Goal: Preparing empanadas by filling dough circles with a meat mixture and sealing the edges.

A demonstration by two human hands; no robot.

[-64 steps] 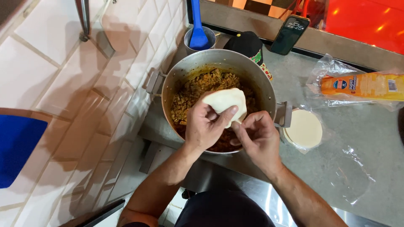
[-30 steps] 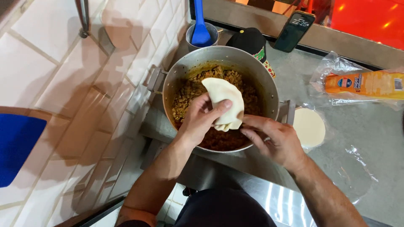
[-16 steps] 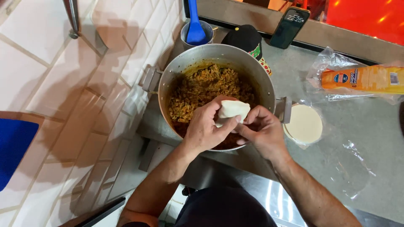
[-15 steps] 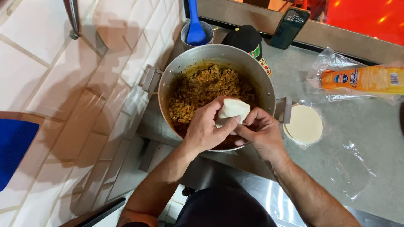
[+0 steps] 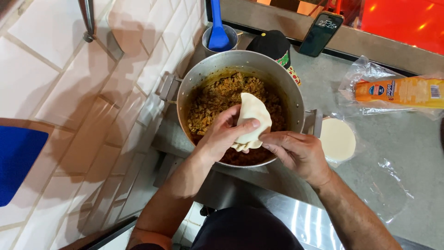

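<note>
We've got the folded dough disc [image 5: 253,121] pinched in our left hand [image 5: 221,139], thumb clamped across it, right over the big metal pot [image 5: 240,65] of browned meat filling [image 5: 217,99]. Our right hand [image 5: 296,153] touches its lower crimped edge, fingers curled in. A stack of round dough discs [image 5: 337,139] sits just beside the pot.

Views: one, head-worn. Position: above the person's chest, looking steeply down along both forearms. Facing: toward the metal counter [image 5: 402,153], with the tiled wall [image 5: 60,92] at frame left. Range: close; the left hand [image 5: 222,136], right hand [image 5: 296,153] and pot [image 5: 240,60] fill the middle. Far edge: counter's back ledge, probably cropped. Shared coverage: not applicable, single view.
</note>
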